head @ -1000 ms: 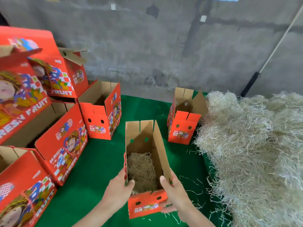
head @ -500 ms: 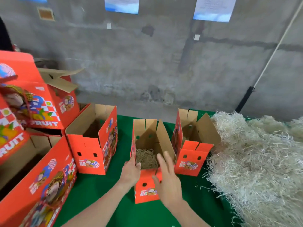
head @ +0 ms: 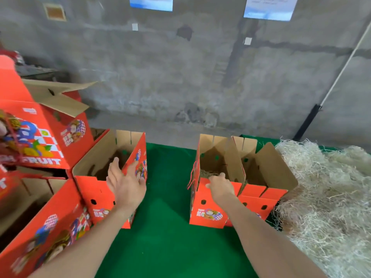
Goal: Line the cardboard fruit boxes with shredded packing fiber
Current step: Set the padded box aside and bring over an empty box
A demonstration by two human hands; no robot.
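Observation:
An open red fruit box (head: 208, 205) lined with shredded fiber (head: 204, 173) stands right of centre on the green table. My right hand (head: 220, 186) grips its near top edge. Right beside it, touching, stands a second open red box (head: 267, 177). My left hand (head: 125, 182) is open, fingers spread, at the near right corner of another open red box (head: 96, 197) on the left. A big pile of pale shredded fiber (head: 329, 197) fills the table's right side.
Several larger red fruit boxes (head: 44, 137) are stacked at the left edge. The green table cloth (head: 168, 237) shows between the two box groups. A grey concrete wall (head: 200, 77) stands behind, with a white pole (head: 341, 73) leaning at the right.
The filled box has been pushed away and right, up against the far right box. My left hand let go of it and reached left to the open box there. The view tilted up.

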